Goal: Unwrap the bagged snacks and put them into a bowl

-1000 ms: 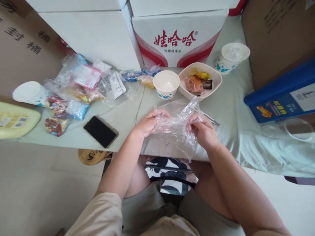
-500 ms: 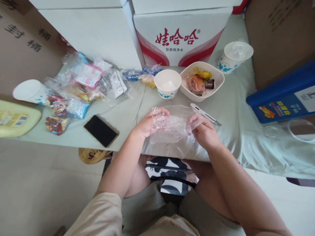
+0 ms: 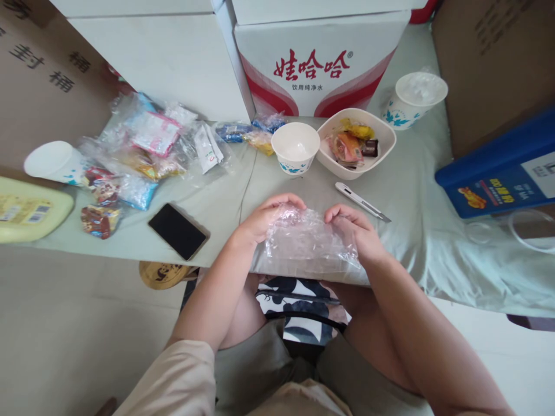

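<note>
A clear, crinkled plastic bag (image 3: 310, 242) is stretched between my two hands above the front edge of the cloth-covered surface. My left hand (image 3: 269, 216) is closed on its left upper part, the fingers curled over the film. On the other side my right hand (image 3: 355, 226) pinches the bag's right upper part. Just beyond the right hand lies a white utility knife (image 3: 362, 201) with its blade out. Farther back stand a white paper cup (image 3: 295, 147) and a white bowl (image 3: 384, 136) holding several small wrapped snacks.
At left are a black phone (image 3: 178, 231), a heap of packaged snacks (image 3: 151, 136), a tipped paper cup (image 3: 54, 162) and a yellow jug (image 3: 34, 211). Another paper cup (image 3: 411, 101) with plastic in it and a blue container (image 3: 498, 167) stand right. Boxes (image 3: 316, 34) line the back.
The bag's upper part has folded down toward me and it now hangs lower and wider. My right hand has shifted slightly, leaving the utility knife fully visible.
</note>
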